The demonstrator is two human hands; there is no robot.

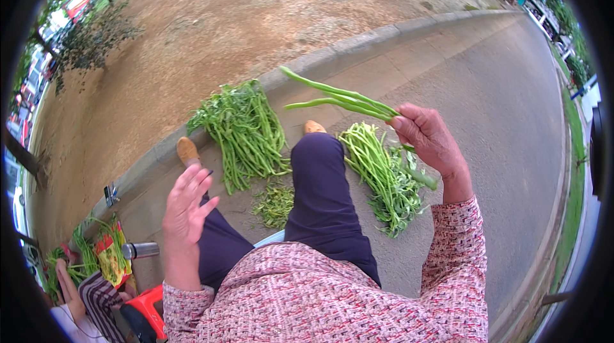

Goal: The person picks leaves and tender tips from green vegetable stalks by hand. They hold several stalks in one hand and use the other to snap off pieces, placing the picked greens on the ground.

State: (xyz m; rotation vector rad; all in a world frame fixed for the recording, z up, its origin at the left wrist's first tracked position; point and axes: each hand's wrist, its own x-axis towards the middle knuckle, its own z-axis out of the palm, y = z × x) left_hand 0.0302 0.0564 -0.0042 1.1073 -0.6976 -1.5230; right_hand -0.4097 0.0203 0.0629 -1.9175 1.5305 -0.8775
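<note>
Between the thumb and fingers of my right hand (427, 137) are a few long green leaf stalks (345, 99), their free ends pointing left. My left hand (189, 204) is raised over my left leg, fingers apart, holding nothing. A large pile of leafy green stalks (247, 137) lies on the pavement beyond my legs, against the kerb. To the right of my knee lies a second bundle of stalks (379, 170), paler, with leaves at its near end, partly below my right hand. A small heap of trimmed green scraps (276, 204) sits on the ground between my legs.
At the lower left, another person (72, 290) sits near more greens (86, 252), a red and yellow bag (110, 252) and a red plastic stool (152, 309). A steel flask (140, 250) lies nearby. A concrete kerb (336, 50) borders bare soil.
</note>
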